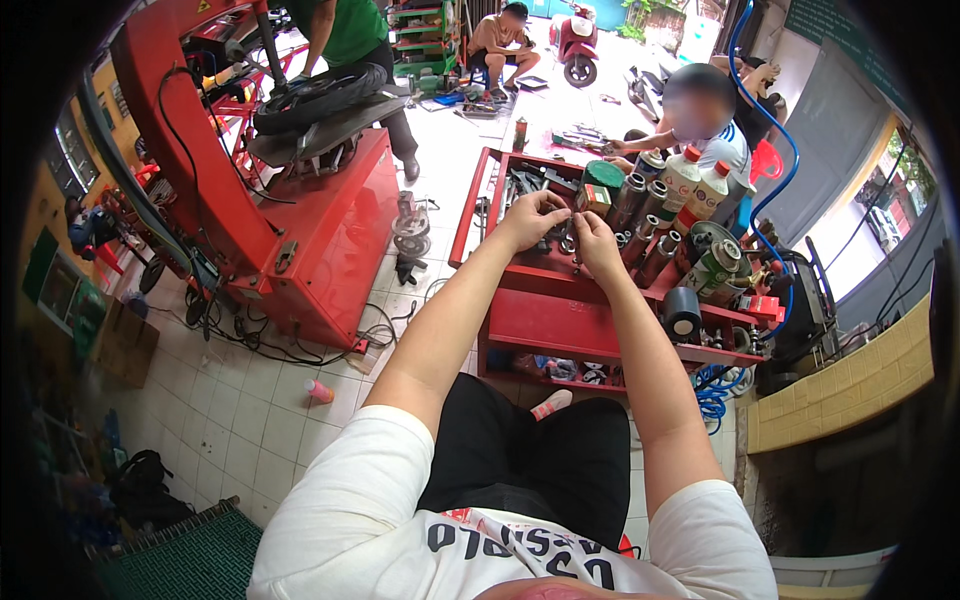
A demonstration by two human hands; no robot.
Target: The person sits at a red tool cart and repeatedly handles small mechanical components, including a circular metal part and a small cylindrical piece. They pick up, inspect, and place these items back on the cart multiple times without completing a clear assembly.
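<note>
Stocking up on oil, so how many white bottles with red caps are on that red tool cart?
2 white bottles with red caps: one at the far right corner of the red tool cart, the other right beside it. More may be hidden behind the grey canisters.

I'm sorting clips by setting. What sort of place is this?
Most likely a motorbike repair workshop: a red tyre-changing machine holding a tyre, a red tool cart loaded with spray cans and bottles, and a parked scooter.

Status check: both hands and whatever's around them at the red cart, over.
Left hand and right hand pinching a small part together, too small to identify. Over red tool cart. Spray cans crowd right.
</note>
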